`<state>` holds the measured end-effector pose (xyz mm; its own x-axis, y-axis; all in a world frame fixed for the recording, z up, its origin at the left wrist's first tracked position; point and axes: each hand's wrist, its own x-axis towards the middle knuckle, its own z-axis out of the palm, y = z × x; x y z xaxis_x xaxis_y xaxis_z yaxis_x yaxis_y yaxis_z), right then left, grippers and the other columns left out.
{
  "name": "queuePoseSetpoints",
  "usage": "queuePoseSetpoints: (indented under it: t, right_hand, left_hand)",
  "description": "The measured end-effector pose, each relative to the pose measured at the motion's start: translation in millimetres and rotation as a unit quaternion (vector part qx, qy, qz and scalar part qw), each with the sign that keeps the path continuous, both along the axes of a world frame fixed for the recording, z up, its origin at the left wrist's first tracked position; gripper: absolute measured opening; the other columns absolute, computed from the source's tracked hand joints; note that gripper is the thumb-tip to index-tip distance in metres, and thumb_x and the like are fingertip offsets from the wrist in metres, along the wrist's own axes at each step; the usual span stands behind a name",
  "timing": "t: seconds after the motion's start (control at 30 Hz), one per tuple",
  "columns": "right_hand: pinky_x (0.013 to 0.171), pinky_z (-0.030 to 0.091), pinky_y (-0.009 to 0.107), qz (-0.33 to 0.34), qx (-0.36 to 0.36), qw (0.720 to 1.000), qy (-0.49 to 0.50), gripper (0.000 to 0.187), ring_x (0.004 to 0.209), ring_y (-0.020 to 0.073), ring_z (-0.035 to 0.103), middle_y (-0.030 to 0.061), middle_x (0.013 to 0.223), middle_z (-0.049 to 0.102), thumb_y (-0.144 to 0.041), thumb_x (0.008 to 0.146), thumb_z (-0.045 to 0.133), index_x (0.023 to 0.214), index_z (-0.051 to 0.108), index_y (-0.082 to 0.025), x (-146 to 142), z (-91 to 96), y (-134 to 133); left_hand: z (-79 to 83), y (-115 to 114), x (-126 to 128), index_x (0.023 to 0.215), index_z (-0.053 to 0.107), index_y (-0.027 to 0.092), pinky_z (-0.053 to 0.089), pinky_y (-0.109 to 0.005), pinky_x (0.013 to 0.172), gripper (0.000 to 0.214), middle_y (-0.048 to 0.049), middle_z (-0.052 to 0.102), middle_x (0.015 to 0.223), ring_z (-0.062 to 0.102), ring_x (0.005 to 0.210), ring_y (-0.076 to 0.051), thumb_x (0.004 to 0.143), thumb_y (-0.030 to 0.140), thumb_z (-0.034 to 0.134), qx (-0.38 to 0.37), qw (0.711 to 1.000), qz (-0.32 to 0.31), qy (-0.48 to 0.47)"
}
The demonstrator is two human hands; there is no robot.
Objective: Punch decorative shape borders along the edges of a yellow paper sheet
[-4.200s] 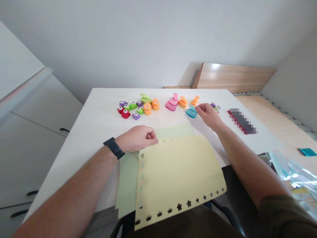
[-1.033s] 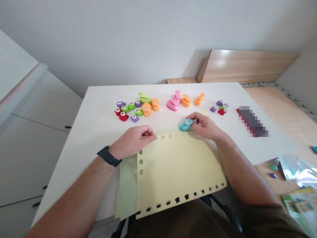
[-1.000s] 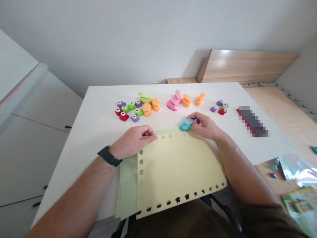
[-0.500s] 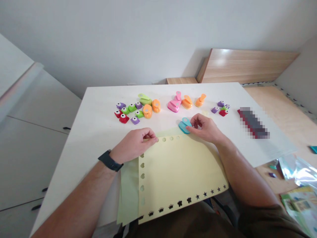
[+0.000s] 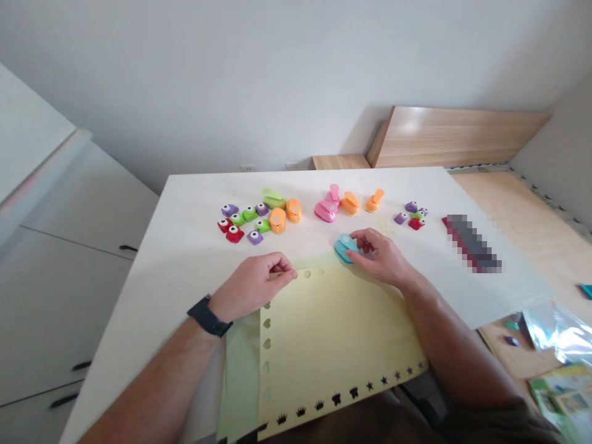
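Note:
A pale yellow sheet of paper [image 5: 342,333] lies at the table's front edge, with heart, crown, star and other shapes cut along its borders. My left hand [image 5: 252,280] pinches its top left corner between thumb and fingers. At the sheet's top edge, right of a few round holes, sits a light blue paper punch [image 5: 345,248]. My right hand [image 5: 382,256] grips the punch from the right, thumb on its near side. Whether the paper is inside its slot is hidden. Pale green sheets [image 5: 243,364] stick out under the yellow one.
Several small purple, green and red punches [image 5: 235,234] stand at the back left, near orange punches [image 5: 278,220]. Pink punches [image 5: 325,211] are at back centre, another small group [image 5: 417,224] to the right. A blurred-out dark object [image 5: 472,243] lies on the white table's [image 5: 152,246] right side.
The whole scene sits slightly lower in the picture, as the head view has tilted up. Both hands keep their holds on the paper and the blue punch.

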<state>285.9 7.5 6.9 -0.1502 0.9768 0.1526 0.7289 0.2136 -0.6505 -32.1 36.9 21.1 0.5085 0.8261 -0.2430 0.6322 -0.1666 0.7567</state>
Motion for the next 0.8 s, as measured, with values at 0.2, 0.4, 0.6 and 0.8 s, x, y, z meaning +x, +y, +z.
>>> queuePoseSetpoints:
  t: [0.2, 0.4, 0.6, 0.8]
  right_hand:
    - [0.072, 0.048, 0.031, 0.000, 0.019, 1.000, 0.006, 0.036, 0.076, 0.0157, 0.056, 0.0038, 0.091, 0.064, -0.036, 0.090, 0.068, 0.122, 0.065, -0.021, -1.1, -4.2, -0.6]
    - [0.074, 0.048, 0.031, 0.008, 0.034, 0.999, 0.015, 0.043, 0.078, 0.0156, 0.056, 0.0038, 0.093, 0.062, -0.032, 0.090, 0.067, 0.131, 0.061, -0.021, -1.1, -8.3, -1.0]
    - [0.075, 0.049, 0.031, 0.037, 0.053, 0.998, 0.008, 0.048, 0.077, 0.0154, 0.054, 0.0055, 0.094, 0.060, -0.030, 0.094, 0.062, 0.142, 0.060, -0.022, -1.4, -7.4, -1.3]
    - [0.074, 0.048, 0.031, 0.049, 0.055, 0.997, 0.009, 0.046, 0.075, 0.0148, 0.054, 0.0051, 0.093, 0.059, -0.030, 0.095, 0.061, 0.140, 0.062, -0.021, -2.7, -3.8, -2.5]
  left_hand:
    - [0.6, -1.3, 0.0, 0.083, 0.064, 0.022, 0.043, -0.026, 0.062, 0.031, 0.0031, 0.070, 0.075, 0.061, 0.067, -0.014, 0.092, 0.051, 0.060, -0.003, 1.000, 0.006, -0.009]
    - [-2.5, -2.0, -0.7, 0.084, 0.064, 0.022, 0.041, -0.026, 0.060, 0.032, 0.0032, 0.069, 0.073, 0.061, 0.065, -0.014, 0.092, 0.053, 0.059, 0.009, 1.000, 0.005, -0.005]
    - [-4.5, -2.4, 0.1, 0.084, 0.064, 0.022, 0.041, -0.025, 0.058, 0.032, 0.0030, 0.069, 0.072, 0.059, 0.063, -0.014, 0.091, 0.053, 0.059, 0.015, 1.000, 0.010, -0.001]
    - [-4.5, -3.4, 1.0, 0.084, 0.064, 0.022, 0.039, -0.024, 0.054, 0.030, 0.0028, 0.067, 0.069, 0.057, 0.059, -0.014, 0.090, 0.052, 0.060, 0.027, 1.000, 0.013, 0.006]
